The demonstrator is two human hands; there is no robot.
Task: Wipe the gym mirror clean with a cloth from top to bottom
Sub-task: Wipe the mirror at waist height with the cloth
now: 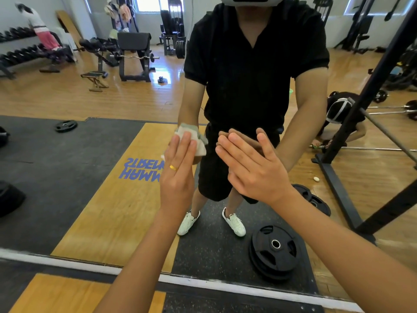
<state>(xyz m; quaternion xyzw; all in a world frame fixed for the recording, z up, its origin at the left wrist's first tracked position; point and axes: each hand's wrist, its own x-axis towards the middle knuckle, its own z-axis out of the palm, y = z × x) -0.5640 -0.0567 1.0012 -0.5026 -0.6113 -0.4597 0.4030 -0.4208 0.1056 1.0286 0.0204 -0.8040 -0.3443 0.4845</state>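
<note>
The gym mirror [94, 177] fills most of the head view; its white bottom frame runs across the lower part. My left hand [178, 175], with a gold ring, presses a crumpled white-grey cloth [198, 141] flat against the glass with straight fingers, about mid-height. My right hand [252, 168] lies just to the right of it, fingers straight, palm against the glass, holding nothing. Both hands meet their own reflections there.
The mirror's white bottom frame [225, 288] meets the wood and rubber floor below. Reflected in the glass are black weight plates [274, 251], a black rack post [352, 136] at the right, benches and dumbbell racks at the back left, and other people.
</note>
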